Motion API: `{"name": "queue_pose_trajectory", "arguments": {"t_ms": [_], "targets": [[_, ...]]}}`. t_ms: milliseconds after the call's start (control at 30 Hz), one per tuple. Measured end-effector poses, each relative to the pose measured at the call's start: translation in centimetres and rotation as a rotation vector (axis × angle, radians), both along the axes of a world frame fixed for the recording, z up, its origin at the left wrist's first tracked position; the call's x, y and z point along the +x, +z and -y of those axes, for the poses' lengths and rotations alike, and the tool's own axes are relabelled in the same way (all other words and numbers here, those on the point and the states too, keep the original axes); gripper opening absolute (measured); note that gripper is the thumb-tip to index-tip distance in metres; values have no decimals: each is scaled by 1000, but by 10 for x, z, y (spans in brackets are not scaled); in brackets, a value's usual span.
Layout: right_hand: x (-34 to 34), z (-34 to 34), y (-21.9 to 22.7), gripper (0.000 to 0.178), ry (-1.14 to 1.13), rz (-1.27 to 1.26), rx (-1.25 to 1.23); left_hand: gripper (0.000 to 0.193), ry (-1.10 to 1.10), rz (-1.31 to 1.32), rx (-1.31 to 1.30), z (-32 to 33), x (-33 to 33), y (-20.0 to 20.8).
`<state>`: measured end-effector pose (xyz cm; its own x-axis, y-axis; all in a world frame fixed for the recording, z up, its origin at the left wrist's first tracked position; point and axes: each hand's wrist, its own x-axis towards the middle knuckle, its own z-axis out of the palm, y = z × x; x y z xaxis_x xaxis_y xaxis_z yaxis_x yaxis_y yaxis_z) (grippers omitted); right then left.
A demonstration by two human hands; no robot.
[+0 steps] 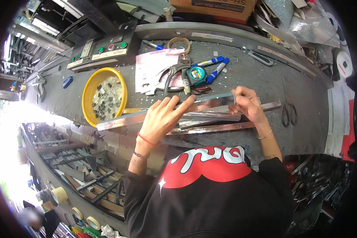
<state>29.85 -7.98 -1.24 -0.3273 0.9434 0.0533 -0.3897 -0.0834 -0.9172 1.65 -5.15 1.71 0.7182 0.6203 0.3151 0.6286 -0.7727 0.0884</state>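
Observation:
A long, shiny metal profile [123, 120] slants across the near side of the bench, held up in both hands. My left hand [159, 119] is closed over its middle from above, with the fingers stretched along it. At its right end, the curled fingers of my right hand [246, 104] grip the profile; whether they also hold something small cannot be made out. Several more metal strips [222, 129] lie on the bench under the held one. A yellow plastic basket [125, 89] with small clear and black pieces stands near the profile's left end.
Beyond the profile lie a hand cutter [172, 75], a green tape measure [197, 74], blue markers [218, 70], pink and white papers [146, 71] and a tape roll [179, 41]. Scissors [289, 115] rest at right. A button panel [101, 55] stands at back left; offcut bins [87, 174] flank me.

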Motion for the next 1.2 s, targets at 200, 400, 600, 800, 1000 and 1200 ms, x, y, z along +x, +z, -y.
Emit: {"name": "queue_pose_trajectory", "arguments": {"t_ms": [200,400,600,800,1000,1200], "targets": [[23,7,-13,24,-234,451,81,60,-15,4,-34,-13,12,-7],[142,61,-34,42,-880,2045,-147,65,37,19,-68,-22,13,-14],[183,89,-76,70,-833,1978,-372,73,-89,59,-76,-29,26,-20],[195,91,-58,65,-930,1613,-471,76,-118,106,3,-30,27,-13],[129,99,-13,70,-1056,828,92,72,4,132,10,-26,3,-10],[12,67,11,106,-517,523,206,75,-1,96,36,-17,-6,-7]]}}
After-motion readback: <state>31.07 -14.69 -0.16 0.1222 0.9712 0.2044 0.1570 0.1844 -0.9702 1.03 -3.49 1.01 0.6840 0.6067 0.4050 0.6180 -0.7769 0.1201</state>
